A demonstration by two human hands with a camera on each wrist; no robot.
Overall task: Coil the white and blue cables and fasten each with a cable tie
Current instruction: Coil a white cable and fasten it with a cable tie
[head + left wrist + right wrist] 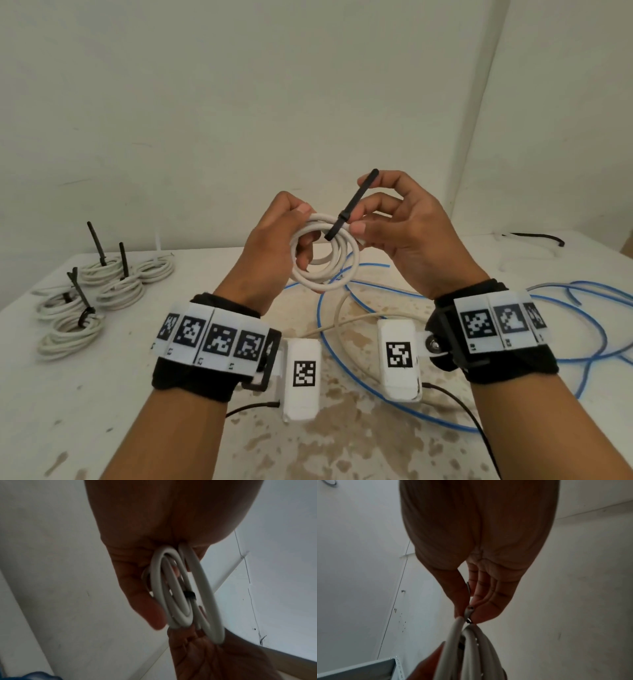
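Both my hands are up in front of me, above the desk (pixel 102 394), palms roughly facing each other. My left hand (pixel 270 246) has its fingers curled through the middle of the white cable coil (pixel 325 255), thumb pressing on top, so the loops hang between my hands in the air. My right hand (pixel 400 233) is pinching the black cable tie (pixel 352 205) where it wraps over the top of the coil; the tie's long tail sticks up and away at a slant past my fingers. From the left wrist view you can see the tie as a dark band around some of the loops, and the outer loop sits a bit loose from the rest.

Down on the desk, the blue cable (pixel 342 359) sprawls uncoiled under and to the right of my wrists. Off to the left is a bunch of finished white coils (pixel 99 294), each with a tie on it.
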